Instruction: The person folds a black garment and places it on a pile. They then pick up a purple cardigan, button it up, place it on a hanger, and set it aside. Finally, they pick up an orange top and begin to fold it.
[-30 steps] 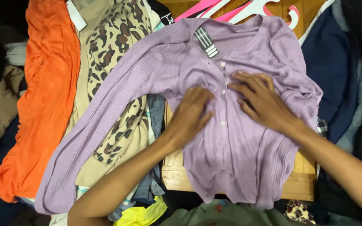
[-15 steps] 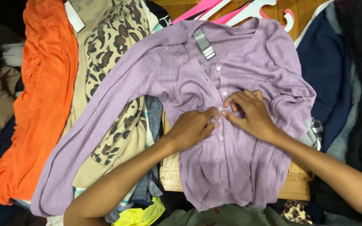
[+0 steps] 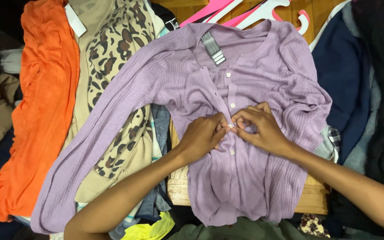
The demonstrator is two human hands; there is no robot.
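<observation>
A lilac ribbed cardigan (image 3: 170,84) lies spread flat in the head view, its placket with small white buttons running down the middle and a striped label at the neck. Both hands meet at one button about halfway down the placket. My left hand (image 3: 203,135) pinches the left edge of the placket. My right hand (image 3: 261,126) pinches the right edge at the same button. The upper part of the placket lies open above the hands. One long sleeve stretches down to the lower left.
An orange garment (image 3: 45,102) and a leopard-print garment (image 3: 112,58) lie at the left. Pink and white hangers (image 3: 263,6) show at the top. A dark blue garment (image 3: 345,75) lies at the right. A wooden surface (image 3: 178,191) shows under the cardigan's hem.
Both hands went from lying flat on the cardigan's front to pinching the placket together at one button in the middle.
</observation>
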